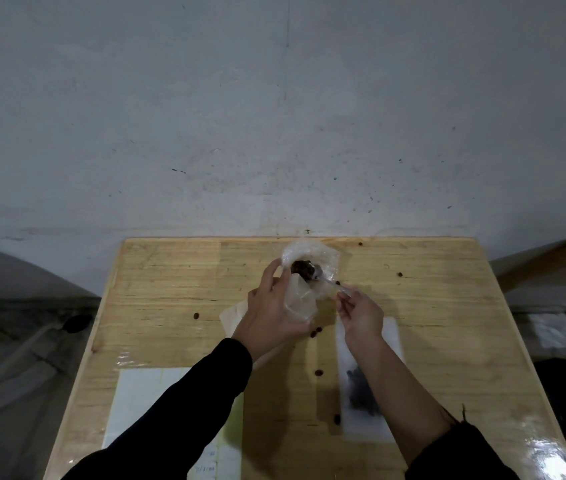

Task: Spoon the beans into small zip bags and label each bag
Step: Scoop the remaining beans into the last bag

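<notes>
A large crumpled clear bag [309,252] of dark beans [302,266] sits near the far edge of the wooden table [170,271]. My left hand [274,313] holds a small clear zip bag [300,299] upright just in front of it. My right hand [359,310] pinches the handle of a clear plastic spoon [326,280], whose bowl rests in the beans. A filled zip bag [364,393] of dark beans lies flat under my right forearm.
Loose beans are scattered on the table, such as one [196,315] at the left and one [400,274] at the right. A white label sheet [143,403] lies at the near left. More empty bags [231,315] lie under my left hand.
</notes>
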`<state>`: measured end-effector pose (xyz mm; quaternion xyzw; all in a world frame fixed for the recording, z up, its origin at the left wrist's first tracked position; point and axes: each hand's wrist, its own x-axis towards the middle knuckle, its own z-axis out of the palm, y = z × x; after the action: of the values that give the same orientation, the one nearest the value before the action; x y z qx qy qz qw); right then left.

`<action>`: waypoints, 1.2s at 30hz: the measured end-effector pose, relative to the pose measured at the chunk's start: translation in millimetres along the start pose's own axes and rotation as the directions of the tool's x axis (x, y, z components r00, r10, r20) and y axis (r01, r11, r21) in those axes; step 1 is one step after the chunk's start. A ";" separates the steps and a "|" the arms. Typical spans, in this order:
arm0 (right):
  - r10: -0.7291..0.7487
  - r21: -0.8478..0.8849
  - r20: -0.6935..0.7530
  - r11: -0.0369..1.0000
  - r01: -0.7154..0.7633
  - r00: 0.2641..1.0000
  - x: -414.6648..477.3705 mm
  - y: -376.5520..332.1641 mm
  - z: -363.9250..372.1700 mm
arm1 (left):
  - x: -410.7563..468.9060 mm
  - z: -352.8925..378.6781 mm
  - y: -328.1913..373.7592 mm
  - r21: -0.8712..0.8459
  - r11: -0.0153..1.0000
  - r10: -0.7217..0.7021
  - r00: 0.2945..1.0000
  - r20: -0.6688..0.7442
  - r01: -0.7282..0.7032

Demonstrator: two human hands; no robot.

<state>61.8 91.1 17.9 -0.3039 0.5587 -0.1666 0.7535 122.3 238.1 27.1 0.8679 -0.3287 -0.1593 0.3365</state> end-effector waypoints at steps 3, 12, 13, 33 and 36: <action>0.066 0.065 0.030 0.996 -0.068 0.997 -0.6 -2.8 1.5 | -0.9 1.4 -2.9 0.000 1.000 -0.007 0.999 0.033 0.007; -0.035 -0.007 0.041 0.999 0.035 0.999 -5.6 -24.7 -14.1 | 4.0 3.4 -4.6 0.065 0.991 -0.118 0.993 0.002 0.117; -0.056 -0.020 0.040 0.998 0.057 0.998 -7.4 -29.7 -15.7 | 5.1 4.1 -3.9 0.069 0.989 -0.128 0.992 -0.005 0.128; -0.602 -0.424 0.387 0.557 0.714 0.699 -16.2 -44.5 -36.1 | 1.5 10.1 4.9 -0.007 0.987 -0.159 0.986 -0.038 0.159; -0.566 -0.502 0.522 0.401 0.766 0.638 -10.3 -34.4 -38.2 | -4.0 14.3 7.4 -0.020 0.986 -0.165 0.985 -0.050 0.164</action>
<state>25.5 60.7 40.4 -0.7776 0.2986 -0.1936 0.5183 108.8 229.9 22.0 0.8933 -0.2460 -0.1668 0.3373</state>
